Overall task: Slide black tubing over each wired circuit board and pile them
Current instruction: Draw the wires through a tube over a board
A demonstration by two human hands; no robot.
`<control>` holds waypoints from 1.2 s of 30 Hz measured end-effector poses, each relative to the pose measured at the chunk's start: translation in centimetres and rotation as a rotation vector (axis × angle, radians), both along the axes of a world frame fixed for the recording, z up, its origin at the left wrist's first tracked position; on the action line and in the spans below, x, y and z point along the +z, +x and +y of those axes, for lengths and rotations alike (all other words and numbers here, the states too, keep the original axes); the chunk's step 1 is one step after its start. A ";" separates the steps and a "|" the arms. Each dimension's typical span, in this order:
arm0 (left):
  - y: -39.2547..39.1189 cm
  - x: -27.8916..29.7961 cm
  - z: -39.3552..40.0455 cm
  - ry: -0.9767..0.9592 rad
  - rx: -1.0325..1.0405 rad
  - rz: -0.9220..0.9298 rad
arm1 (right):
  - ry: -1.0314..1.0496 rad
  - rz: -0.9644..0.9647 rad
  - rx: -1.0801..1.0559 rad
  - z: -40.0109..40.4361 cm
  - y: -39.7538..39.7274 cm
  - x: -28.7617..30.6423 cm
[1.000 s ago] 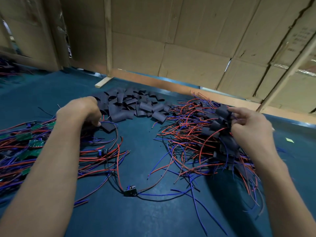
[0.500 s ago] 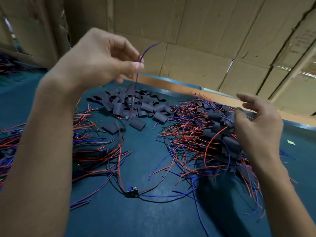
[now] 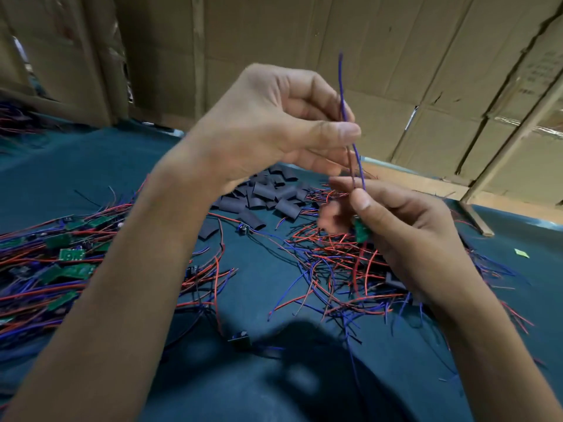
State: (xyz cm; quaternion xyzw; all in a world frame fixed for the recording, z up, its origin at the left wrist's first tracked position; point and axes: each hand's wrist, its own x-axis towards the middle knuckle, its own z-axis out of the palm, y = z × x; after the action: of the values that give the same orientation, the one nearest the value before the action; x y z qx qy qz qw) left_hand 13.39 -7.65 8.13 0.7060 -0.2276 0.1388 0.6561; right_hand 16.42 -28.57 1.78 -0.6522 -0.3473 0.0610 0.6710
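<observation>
A teal table (image 3: 274,391) carries a heap of black tubing (image 3: 268,196) toward its far edge. Bare green boards (image 3: 71,254) with red and blue wires spread along its left edge; a tangle of wires (image 3: 335,269) lies right of centre. A yellow-green scrap (image 3: 521,253) sits near the right edge.

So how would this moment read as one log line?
left hand: pinches wires | right hand: holds circuit board | tubing pile: untouched

Matt surfaces, glossy wires

Matt black tubing pieces (image 3: 268,196) on smooth teal table (image 3: 122,166); plastic-coated wires (image 3: 329,257); rough brown cardboard wall (image 3: 274,41).
</observation>
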 end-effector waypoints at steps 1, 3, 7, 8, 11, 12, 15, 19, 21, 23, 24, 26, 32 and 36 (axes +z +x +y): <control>0.5 -0.3 -0.1 0.010 0.003 0.002 | 0.026 0.065 0.027 0.0 0.0 0.1; 1.7 -1.2 0.1 0.060 0.023 0.016 | 0.031 0.152 0.038 -0.2 0.2 0.3; 5.9 -5.6 2.4 0.396 0.150 0.134 | -0.024 0.269 -0.062 -1.1 0.7 1.0; 6.9 -7.1 3.3 0.618 0.238 0.178 | -0.034 0.296 -0.083 -1.4 0.9 1.2; 8.5 -11.4 5.3 1.177 0.350 0.361 | -0.074 0.302 -0.128 -2.1 1.2 1.5; 8.8 -12.4 5.7 1.220 0.323 0.403 | -0.089 0.286 -0.146 -2.2 1.3 1.5; 8.9 -13.2 6.6 1.205 0.303 0.435 | -0.116 0.262 -0.191 -2.4 1.5 1.4; 8.7 -12.3 7.0 1.237 0.285 0.498 | -0.143 0.240 -0.216 -2.3 1.5 1.3; 8.6 -12.0 7.0 1.273 0.272 0.529 | -0.166 0.208 -0.251 -2.1 1.5 1.1; 8.5 -11.9 7.0 1.255 0.289 0.557 | -0.197 0.152 -0.289 -1.9 1.6 0.9; 8.5 -11.8 7.0 1.226 0.295 0.571 | -0.211 0.124 -0.298 -1.8 1.6 0.8; 8.5 -11.8 6.9 1.166 0.299 0.594 | -0.223 0.076 -0.308 -1.8 1.7 0.5; 8.7 -12.1 6.2 1.175 0.306 0.593 | -0.225 0.038 -0.341 -2.0 2.0 0.3; 8.7 -11.8 6.0 1.231 0.283 0.572 | -0.236 0.049 -0.387 -2.3 2.3 0.2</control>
State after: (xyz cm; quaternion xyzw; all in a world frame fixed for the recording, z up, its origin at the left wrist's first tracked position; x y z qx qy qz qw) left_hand 22.05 -1.64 -3.71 0.9816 0.0113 -0.1227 0.1459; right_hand 18.69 -30.84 1.95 -0.7788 -0.1896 -0.0127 0.5977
